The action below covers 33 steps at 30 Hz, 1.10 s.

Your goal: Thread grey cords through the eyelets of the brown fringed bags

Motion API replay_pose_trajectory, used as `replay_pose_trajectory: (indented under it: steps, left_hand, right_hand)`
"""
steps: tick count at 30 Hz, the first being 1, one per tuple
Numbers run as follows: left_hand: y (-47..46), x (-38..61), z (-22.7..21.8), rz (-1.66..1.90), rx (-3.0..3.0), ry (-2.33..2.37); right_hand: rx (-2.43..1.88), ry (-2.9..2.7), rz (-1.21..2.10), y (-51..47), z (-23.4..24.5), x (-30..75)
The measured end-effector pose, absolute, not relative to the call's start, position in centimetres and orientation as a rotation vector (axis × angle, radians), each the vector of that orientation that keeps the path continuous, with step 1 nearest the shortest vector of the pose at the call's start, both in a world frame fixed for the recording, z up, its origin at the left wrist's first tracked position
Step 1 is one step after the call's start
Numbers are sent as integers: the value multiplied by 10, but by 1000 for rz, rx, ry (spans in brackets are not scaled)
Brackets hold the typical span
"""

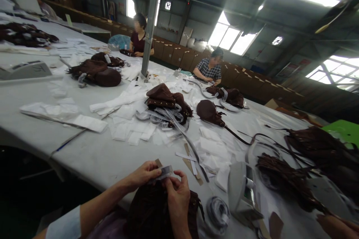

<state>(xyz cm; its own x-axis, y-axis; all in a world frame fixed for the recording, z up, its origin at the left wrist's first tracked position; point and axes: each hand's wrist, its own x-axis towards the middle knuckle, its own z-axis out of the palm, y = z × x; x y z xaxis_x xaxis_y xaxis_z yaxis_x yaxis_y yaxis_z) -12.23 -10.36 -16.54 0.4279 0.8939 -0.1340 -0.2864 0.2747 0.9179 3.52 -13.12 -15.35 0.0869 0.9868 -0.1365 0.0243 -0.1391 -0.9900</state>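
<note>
White tabletop (120,164), strewn with thin paper, spreads across the frame, soft brown bags (165,99) at centre. At bottom centre, your left hand (151,173) pinches a glossy, flat, greyish strip (166,172); whether your curled right hand (178,190) grips it, you cannot tell. Work looks midway, what remains unclear: the strip is above a dark, creased bag (146,209), a smooth round coil (218,215) lower right.

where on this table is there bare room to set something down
Bare white tabletop shows between the left hand and the thin white sheets ahead. Another patch lies this side of the low grey boxy machine at far left. Right of the right hand it is crowded: a coiled translucent grey strip, a grey boxy device, dark-brown leather bags.
</note>
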Motion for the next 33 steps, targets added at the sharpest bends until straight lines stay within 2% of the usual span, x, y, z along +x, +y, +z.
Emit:
replay_pose_trajectory:
  steps: [7, 19, 23, 30, 33]
  left_hand:
    - [-98, -124, -158, 892, 909, 806]
    - [-92, -121, -155, 754, 1247, 782]
    - [-93, -115, -156, 752, 1334, 858]
    - [-103, -118, -141, 699, 1383, 813]
    - [-104, -119, -144, 697, 1248, 801]
  right_hand:
    - [-1220, -1512, 1176, -137, -151, 47]
    - [-1194, -1887, 636, -119, -132, 62]
    - [-1186, -1921, 736, -115, -134, 61]
    - [-1345, -1711, 1102, -110, -138, 69]
    - [-1380, -1657, 1086, -110, -137, 67]
